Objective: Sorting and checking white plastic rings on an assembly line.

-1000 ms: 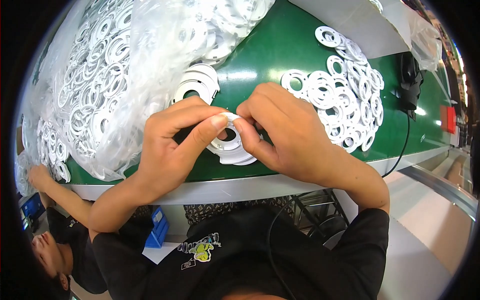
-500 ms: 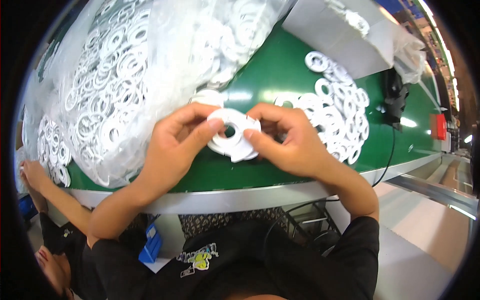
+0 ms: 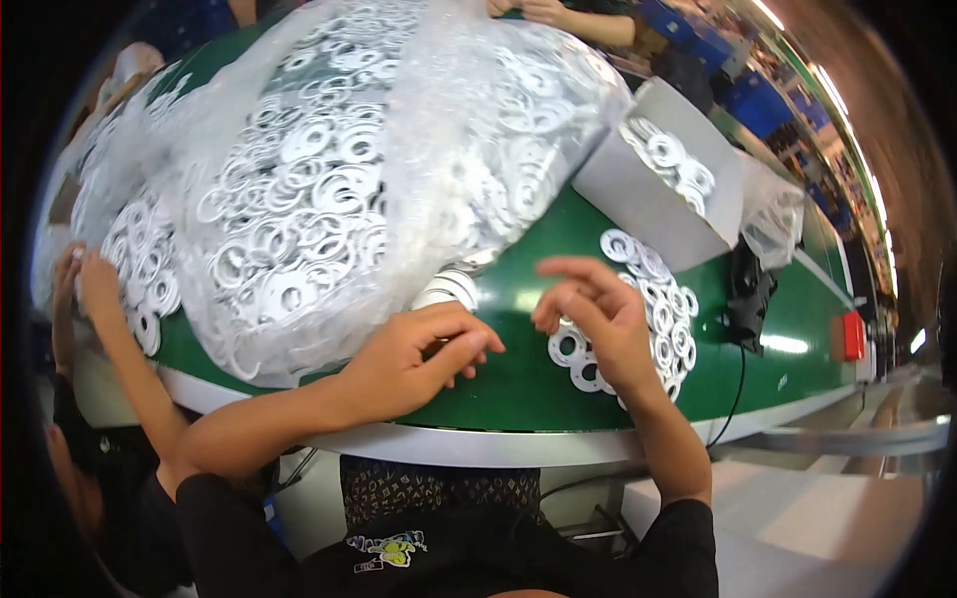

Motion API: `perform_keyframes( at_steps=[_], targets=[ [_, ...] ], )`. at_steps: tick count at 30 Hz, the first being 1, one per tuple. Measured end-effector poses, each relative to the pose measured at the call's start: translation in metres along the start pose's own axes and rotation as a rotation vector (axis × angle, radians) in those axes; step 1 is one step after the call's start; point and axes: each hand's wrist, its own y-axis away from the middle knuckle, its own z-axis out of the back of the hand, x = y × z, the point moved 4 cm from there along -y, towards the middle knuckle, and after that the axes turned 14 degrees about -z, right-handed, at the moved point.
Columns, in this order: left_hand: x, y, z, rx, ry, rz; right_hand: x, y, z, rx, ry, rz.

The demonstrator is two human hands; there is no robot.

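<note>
My left hand (image 3: 424, 361) hovers over the near part of the green table, fingers loosely bent and thumb close to the forefinger, with nothing visible in it. Just beyond it lies a small stack of white discs (image 3: 448, 290) beside the plastic bag. To the right, my right hand (image 3: 601, 317) is raised with its forefinger stretched out and thumb apart; it appears to hold nothing. Beneath and behind it spreads a loose pile of white ring-shaped parts (image 3: 661, 295), some hidden by the hand and wrist.
A large clear plastic bag (image 3: 414, 130) full of white rings covers the left and middle of the table (image 3: 518, 384). A grey box (image 3: 648, 204) with more rings stands far right, near a black object (image 3: 748, 294) with a cable. A co-worker's hand (image 3: 95, 279) is at the left.
The white ring part that both hands held is no longer in them, and where it went cannot be made out. My hands have moved apart. The view has shifted, showing more of the table's far side.
</note>
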Motion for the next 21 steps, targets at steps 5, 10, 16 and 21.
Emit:
perform_keyframes(
  at_steps=[5, 10, 16, 21],
  targets=[
    [-0.036, 0.000, 0.003, 0.053, -0.243, -0.322, 0.003, 0.001, -0.009, -0.388, 1.200, 0.440],
    [-0.088, -0.002, 0.097, -0.321, -0.189, -0.421, -0.016, -0.003, -0.001, -0.533, 1.338, 0.382],
    [-0.025, -0.021, 0.157, -0.079, -0.973, -0.103, -0.011, 0.001, 0.002, -0.510, 1.280, 0.199],
    [0.013, -0.026, 0.137, -0.164, -1.298, -0.178, 0.010, 0.015, 0.006, -0.183, 1.248, 0.158]
  ],
)
